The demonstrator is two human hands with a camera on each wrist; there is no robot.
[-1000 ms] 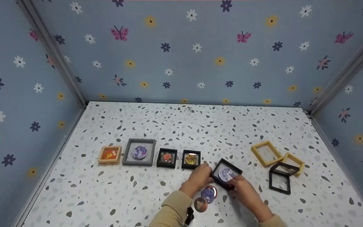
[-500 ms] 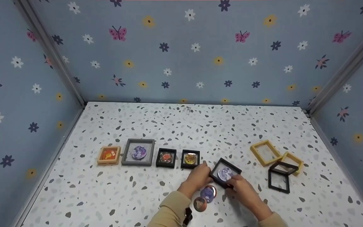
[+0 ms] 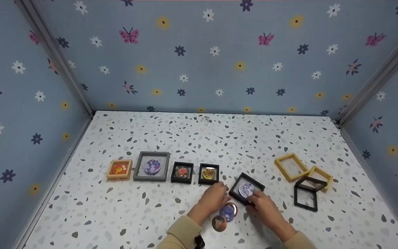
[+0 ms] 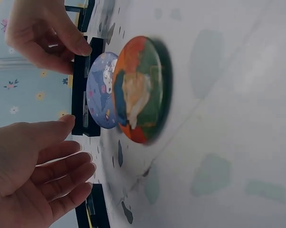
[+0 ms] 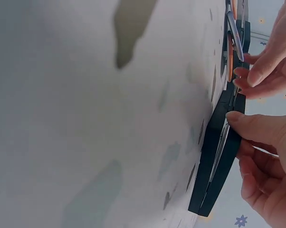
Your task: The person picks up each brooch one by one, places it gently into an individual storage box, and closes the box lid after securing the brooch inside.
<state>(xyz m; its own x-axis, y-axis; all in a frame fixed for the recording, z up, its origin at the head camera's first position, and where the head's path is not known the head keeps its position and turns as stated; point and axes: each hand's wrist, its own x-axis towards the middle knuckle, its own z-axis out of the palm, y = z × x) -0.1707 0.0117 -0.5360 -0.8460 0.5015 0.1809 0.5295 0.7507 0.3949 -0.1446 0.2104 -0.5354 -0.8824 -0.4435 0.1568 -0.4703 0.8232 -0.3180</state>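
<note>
so the left hand (image 3: 212,199) has come off the black display frame (image 3: 253,181): a second ago it was right up at that frame's left corner, and the frame itself has barely budged. i'd read that as the right hand (image 3: 267,209) doing all the steadying now. left one's relaxed, fingers loosely apart with nothing in them, just beside the frame's left corner (can't tell if the thumb touches it). right one's pinching the frame's near right edge, thumb on top. frame's lying turned cornerwise on the desk (image 3: 143,214) with the purple-and-white character badge (image 3: 245,188) inside. lilac character badge (image 3: 227,213) and orange-and-green badge (image 3: 219,223) lie near it, front left; hinged black frame (image 3: 297,200) is well off to its right.
</note>
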